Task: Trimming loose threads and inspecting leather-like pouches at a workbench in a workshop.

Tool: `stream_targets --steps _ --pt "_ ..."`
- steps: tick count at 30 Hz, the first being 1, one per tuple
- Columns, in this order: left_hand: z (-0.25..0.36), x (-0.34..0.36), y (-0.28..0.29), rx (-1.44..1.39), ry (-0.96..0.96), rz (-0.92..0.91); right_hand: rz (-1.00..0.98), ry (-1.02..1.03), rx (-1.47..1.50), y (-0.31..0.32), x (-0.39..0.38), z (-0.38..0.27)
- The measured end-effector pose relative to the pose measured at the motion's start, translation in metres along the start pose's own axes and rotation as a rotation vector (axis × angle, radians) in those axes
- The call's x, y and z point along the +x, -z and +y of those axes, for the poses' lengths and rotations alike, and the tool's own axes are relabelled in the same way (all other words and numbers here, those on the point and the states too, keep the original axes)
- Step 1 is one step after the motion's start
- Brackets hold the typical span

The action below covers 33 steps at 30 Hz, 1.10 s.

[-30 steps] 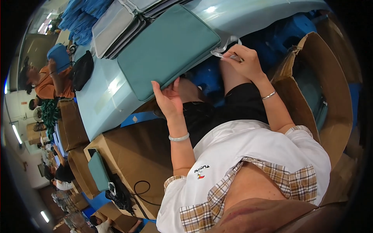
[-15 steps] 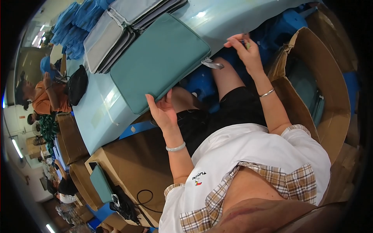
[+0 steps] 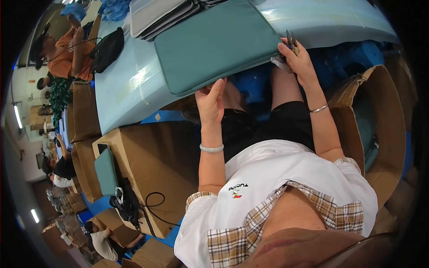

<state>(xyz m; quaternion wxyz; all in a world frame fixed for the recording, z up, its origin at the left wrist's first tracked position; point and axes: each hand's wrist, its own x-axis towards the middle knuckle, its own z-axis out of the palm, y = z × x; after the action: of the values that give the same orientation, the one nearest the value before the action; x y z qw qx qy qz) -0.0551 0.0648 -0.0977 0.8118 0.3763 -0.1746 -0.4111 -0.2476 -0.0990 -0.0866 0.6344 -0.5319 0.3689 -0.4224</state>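
left hand (image 3: 211,99) fingers curled on the near edge of the green case (image 3: 214,42). right hand (image 3: 298,62) pinching small snips (image 3: 291,42) just above the fingertips, at the case corner.

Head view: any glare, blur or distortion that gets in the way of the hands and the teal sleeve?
Head view: heavy fisheye bend, table edges curve and black vignette rings the frame; ceiling-light glare streaks the pale table surface left of the teal sleeve; left hand and right hand are sharp and evenly lit; people at the far left rim are small, squeezed and soft.
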Motion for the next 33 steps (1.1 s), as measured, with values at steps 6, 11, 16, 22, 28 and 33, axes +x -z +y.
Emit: stream_targets --steps 6,11,16,22,28,33 --pt "-0.001 0.003 0.004 -0.013 -0.027 -0.008 -0.005 -0.026 0.008 -0.001 -0.005 -0.003" --pt "0.000 0.003 -0.004 0.014 -0.060 0.063 -0.005 0.005 0.055 -0.005 -0.008 0.003" --pt "0.000 0.003 -0.004 0.030 -0.126 0.063 0.001 -0.016 0.108 -0.006 -0.010 0.004" --pt "0.005 0.002 -0.002 0.045 -0.150 0.024 0.019 -0.013 0.163 -0.008 -0.012 0.004" --pt "0.019 -0.002 0.009 0.035 -0.265 0.145 0.015 -0.013 0.176 -0.004 -0.013 -0.008" --pt "0.032 -0.002 0.026 0.003 -0.242 0.083 -0.005 0.012 0.075 0.000 -0.006 -0.015"
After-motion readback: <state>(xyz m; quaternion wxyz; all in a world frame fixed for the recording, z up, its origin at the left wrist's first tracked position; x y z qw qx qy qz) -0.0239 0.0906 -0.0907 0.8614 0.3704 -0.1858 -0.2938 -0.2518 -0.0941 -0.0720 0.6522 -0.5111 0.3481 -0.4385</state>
